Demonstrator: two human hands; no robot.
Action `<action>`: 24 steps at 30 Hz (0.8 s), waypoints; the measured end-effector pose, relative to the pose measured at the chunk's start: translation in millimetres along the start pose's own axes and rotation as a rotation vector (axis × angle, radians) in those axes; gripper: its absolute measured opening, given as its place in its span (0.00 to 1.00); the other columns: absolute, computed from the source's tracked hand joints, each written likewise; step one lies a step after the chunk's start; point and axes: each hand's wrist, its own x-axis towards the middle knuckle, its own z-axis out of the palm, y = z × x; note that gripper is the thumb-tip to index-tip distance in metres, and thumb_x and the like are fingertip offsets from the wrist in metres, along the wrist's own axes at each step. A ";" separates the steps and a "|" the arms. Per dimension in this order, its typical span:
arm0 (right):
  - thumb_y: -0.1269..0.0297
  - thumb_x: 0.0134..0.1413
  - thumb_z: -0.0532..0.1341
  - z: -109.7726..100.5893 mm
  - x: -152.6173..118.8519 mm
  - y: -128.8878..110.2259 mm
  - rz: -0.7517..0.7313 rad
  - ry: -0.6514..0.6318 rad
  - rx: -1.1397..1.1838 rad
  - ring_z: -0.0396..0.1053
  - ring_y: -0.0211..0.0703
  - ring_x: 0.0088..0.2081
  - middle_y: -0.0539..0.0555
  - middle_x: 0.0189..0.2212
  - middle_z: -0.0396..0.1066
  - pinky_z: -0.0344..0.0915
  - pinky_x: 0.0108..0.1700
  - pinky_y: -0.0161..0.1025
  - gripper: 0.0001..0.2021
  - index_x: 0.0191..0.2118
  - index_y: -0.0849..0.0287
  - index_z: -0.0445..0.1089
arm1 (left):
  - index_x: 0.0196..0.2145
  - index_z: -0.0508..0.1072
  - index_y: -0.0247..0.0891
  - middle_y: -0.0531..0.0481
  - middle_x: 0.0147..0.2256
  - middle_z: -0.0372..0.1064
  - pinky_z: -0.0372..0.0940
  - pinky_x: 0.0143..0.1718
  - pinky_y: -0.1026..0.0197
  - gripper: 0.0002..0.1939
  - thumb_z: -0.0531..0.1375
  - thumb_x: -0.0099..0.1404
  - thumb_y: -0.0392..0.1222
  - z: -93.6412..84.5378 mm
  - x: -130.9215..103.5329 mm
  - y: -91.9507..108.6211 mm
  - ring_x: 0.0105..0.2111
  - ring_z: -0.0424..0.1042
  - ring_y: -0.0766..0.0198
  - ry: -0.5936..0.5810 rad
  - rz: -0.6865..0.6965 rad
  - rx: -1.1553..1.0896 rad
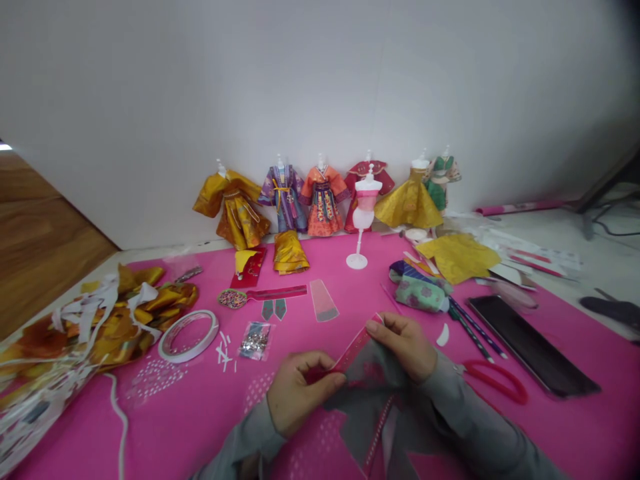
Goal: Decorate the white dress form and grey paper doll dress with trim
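A piece of grey fabric (374, 365) with a pink band along its upper edge is stretched between my two hands. My left hand (304, 392) pinches the band's lower left end between thumb and fingers. At its upper right end, my right hand (404, 345) is closed on the same edge. More grey and pink cloth hangs below, with a dotted pink trim strip (379, 433) running down it; the lower part is blurred. A packet of small silver pieces (255, 341) lies left of my hands. Red-handled scissors (497, 381) rest beside my right forearm.
Doll stands in small robes (325, 203) line the wall. A white mannequin (357, 259) wears a pink band. Gold scraps (145, 313) and a tape roll (167, 347) lie left. Right are pencils (473, 330), a black flat device (533, 347) and yellow cloth (457, 257).
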 end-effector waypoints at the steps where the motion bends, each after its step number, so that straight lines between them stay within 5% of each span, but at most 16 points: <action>1: 0.34 0.38 0.63 -0.1 0.2 0.2 0.011 0.013 0.025 0.50 0.32 0.19 0.43 0.16 0.54 0.50 0.22 0.34 0.28 0.21 0.56 0.59 | 0.21 0.70 0.35 0.56 0.18 0.63 0.55 0.23 0.65 0.22 0.69 0.48 0.58 0.3 0.3 -0.2 0.19 0.59 0.70 0.001 -0.003 -0.002; 24: 0.40 0.33 0.69 -5.0 3.9 0.6 0.076 0.139 0.197 0.54 0.32 0.16 0.43 0.13 0.59 0.50 0.20 0.33 0.25 0.18 0.57 0.62 | 0.19 0.75 0.35 0.53 0.18 0.71 0.60 0.24 0.64 0.14 0.69 0.48 0.49 -5.5 3.1 -4.1 0.20 0.66 0.66 0.026 0.026 0.031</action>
